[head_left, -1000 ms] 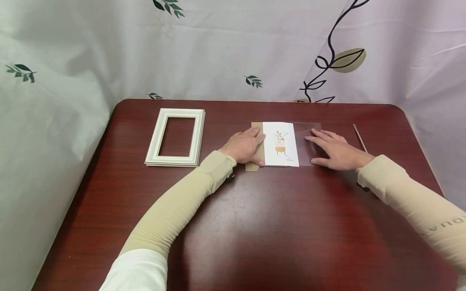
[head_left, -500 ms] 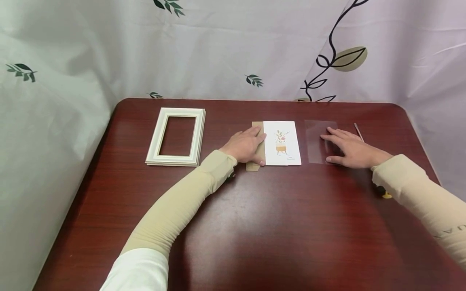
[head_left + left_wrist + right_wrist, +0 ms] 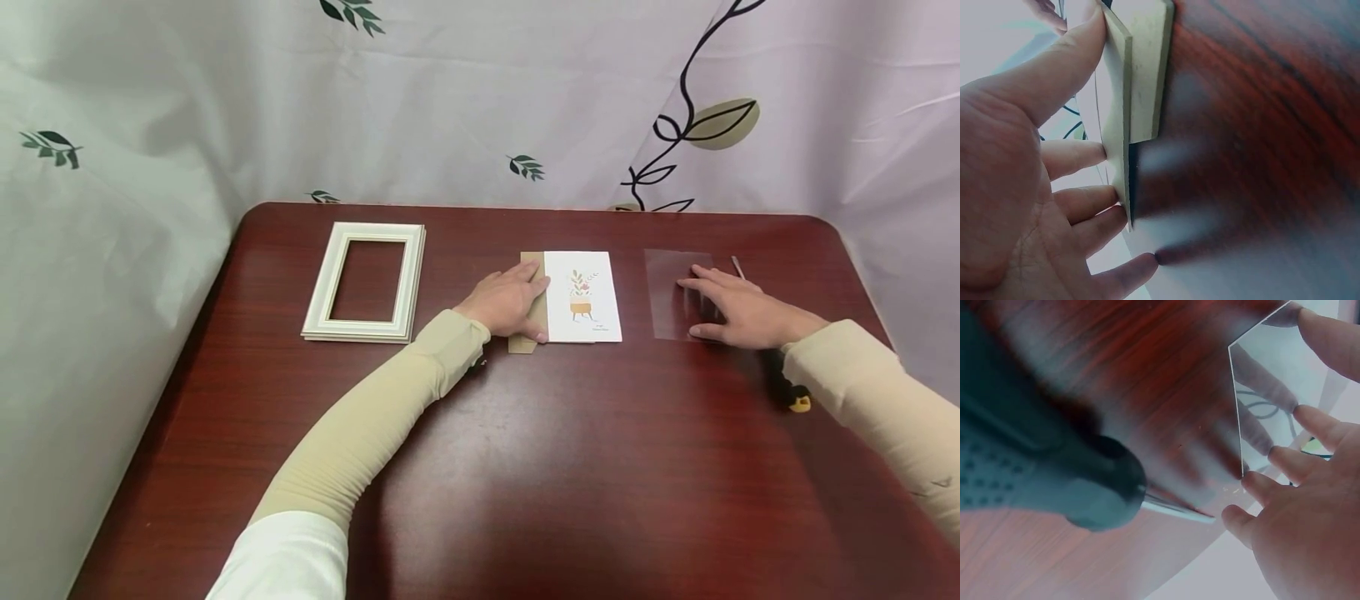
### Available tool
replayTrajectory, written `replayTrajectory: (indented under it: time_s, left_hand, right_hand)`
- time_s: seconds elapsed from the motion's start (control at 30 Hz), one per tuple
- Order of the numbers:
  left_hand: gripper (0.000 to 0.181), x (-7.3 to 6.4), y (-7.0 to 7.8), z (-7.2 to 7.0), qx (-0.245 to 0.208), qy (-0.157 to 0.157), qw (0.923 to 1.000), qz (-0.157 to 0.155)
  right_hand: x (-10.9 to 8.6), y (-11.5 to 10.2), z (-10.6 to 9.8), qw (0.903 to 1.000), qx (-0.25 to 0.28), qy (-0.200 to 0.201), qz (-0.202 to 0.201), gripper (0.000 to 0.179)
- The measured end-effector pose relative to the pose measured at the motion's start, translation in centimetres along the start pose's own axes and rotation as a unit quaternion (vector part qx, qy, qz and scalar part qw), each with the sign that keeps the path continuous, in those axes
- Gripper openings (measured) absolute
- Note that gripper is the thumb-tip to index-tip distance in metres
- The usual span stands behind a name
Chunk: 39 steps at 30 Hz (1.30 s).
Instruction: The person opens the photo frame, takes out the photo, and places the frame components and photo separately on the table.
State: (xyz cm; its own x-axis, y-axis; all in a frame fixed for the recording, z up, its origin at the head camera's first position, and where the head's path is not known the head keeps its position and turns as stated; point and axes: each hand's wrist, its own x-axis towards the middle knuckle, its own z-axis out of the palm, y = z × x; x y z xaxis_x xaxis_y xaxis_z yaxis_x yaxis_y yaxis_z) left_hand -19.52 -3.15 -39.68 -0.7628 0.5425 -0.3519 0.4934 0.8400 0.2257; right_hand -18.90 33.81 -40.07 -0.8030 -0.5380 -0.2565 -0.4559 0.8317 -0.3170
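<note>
In the head view my left hand (image 3: 501, 302) rests with spread fingers on the left edge of a brown backing board (image 3: 532, 259). A white card (image 3: 557, 321) printed with a potted plant lies over that board. Seen from the left wrist, the thumb and fingertips touch the board's edge (image 3: 1124, 119), with a stand leg (image 3: 1149, 75) beneath it. To the right, my right hand (image 3: 738, 312) touches a clear sheet (image 3: 663, 292) with its fingertips, fingers extended. A screwdriver (image 3: 1054, 469) lies beside that hand, partly hidden by the forearm in the head view.
A white picture frame (image 3: 321, 292) lies at the left of the dark red table (image 3: 487, 500). Behind the table's far edge hangs a pale curtain (image 3: 450, 100) with leaf prints.
My right hand has slid the clear sheet to the right, from the card's edge to a spot apart from it. More of the screwdriver's handle shows. My left hand has stayed in place.
</note>
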Motion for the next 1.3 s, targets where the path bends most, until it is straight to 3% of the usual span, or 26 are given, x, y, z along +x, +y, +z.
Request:
replayTrajectory:
  time_s: [0.3,0.47,0.73,1.0,1.13,1.3]
  left_hand:
    - [0.101,0.1,0.1,-0.1,-0.004,-0.006,1.0,-0.005]
    - [0.101,0.1,0.1,-0.1,-0.004,-0.001,1.0,-0.003]
    - [0.102,-0.1,0.2,-0.4,-0.003,0.007,1.0,-0.002]
    - [0.102,-0.3,0.7,-0.9,0.009,0.025,0.9994,0.02]
    - [0.1,-0.2,1.0,-1.2,0.008,0.038,0.9989,0.026]
    - [0.104,0.1,1.1,-1.3,-0.001,0.035,0.9992,0.021]
  right_hand:
    - [0.0,0.3,-0.3,0.9999,-0.013,-0.006,0.002,0.078]
    - [0.3,-0.4,-0.6,0.9997,-0.01,0.019,-0.009,0.073]
    - [1.6,-4.0,-0.4,0.9981,-0.019,0.054,-0.02,0.069]
    - [3.7,-8.1,0.4,0.9952,-0.018,0.073,-0.062,0.069]
    - [5.2,-9.7,0.9,0.994,-0.015,0.065,-0.087,0.069]
    - [6.8,-11.4,1.4,0.9951,-0.003,0.021,-0.097,0.074]
